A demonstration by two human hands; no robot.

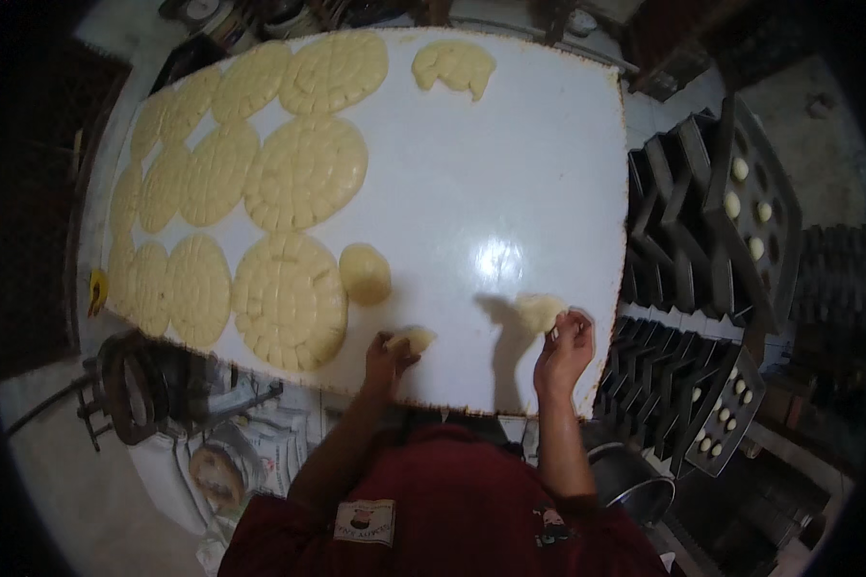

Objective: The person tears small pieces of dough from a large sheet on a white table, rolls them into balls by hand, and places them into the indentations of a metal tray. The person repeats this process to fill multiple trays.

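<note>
Near the front edge of a white worktable (433, 180), my left hand (387, 364) grips a small piece of dough (420, 337). Over to the right, my right hand (569, 350) has a second dough piece (538, 311) between its fingers; its shadow falls on the tabletop. A smooth dough ball (365, 274) sits just beyond my left hand, against a large scored dough round (290, 299). Several more scored rounds (306, 172) fill the left side of the table. At the far edge lies a torn dough piece (453, 66) with a ragged front.
Right of the table stand stacked dark baking trays; an upper tray (754, 216) and a lower tray (725, 418) hold small pale dough balls. A metal pot (631, 482) stands below the front right corner. A yellow object (97, 291) rests at the left corner. Sacks (274, 447) lie below left.
</note>
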